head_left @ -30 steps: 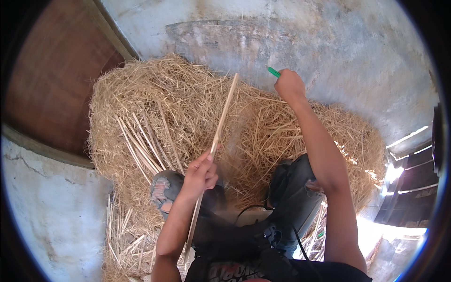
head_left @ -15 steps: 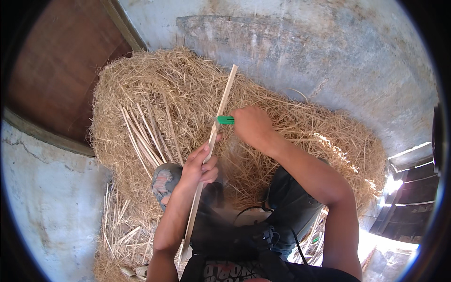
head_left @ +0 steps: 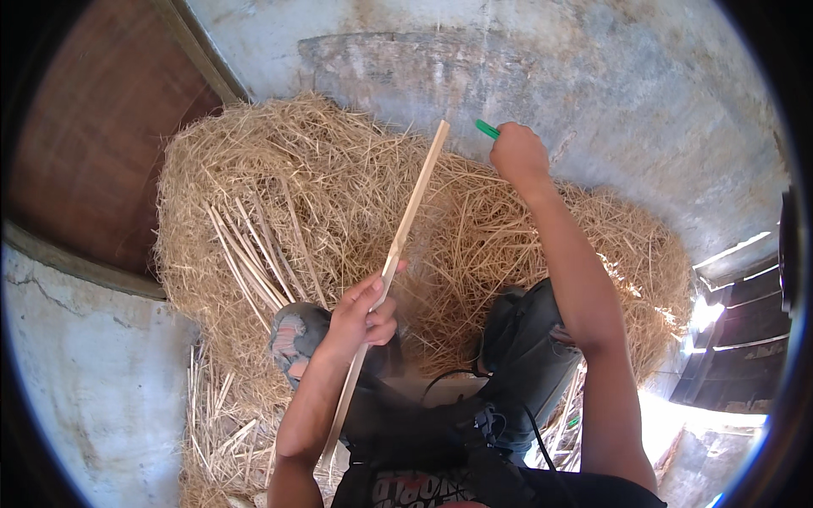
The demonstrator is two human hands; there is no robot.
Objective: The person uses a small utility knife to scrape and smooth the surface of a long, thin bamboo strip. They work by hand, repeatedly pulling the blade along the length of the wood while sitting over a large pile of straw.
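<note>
My left hand (head_left: 364,317) is wrapped round a long pale bamboo strip (head_left: 421,190), which slants from my lap up to beyond the heap of shavings. A notch or node shows on the strip just above my fingers. Out past the strip's upper end and to its right, my right hand (head_left: 521,155) grips a green utility knife (head_left: 487,129). Its green body points up and left, apart from the strip; I cannot make out the blade.
Thin straw-coloured shavings (head_left: 254,152) are heaped in front of my knees. Several split strips (head_left: 254,254) lie on the heap at the left. A weathered wall (head_left: 593,76) rises behind it, with a brown panel (head_left: 102,144) at the far left. More sticks (head_left: 207,406) lie at lower left.
My right hand has moved with the knife from the strip's middle, up and right past its far end. The strip's upper end has shifted slightly right; my left hand still grips it.
</note>
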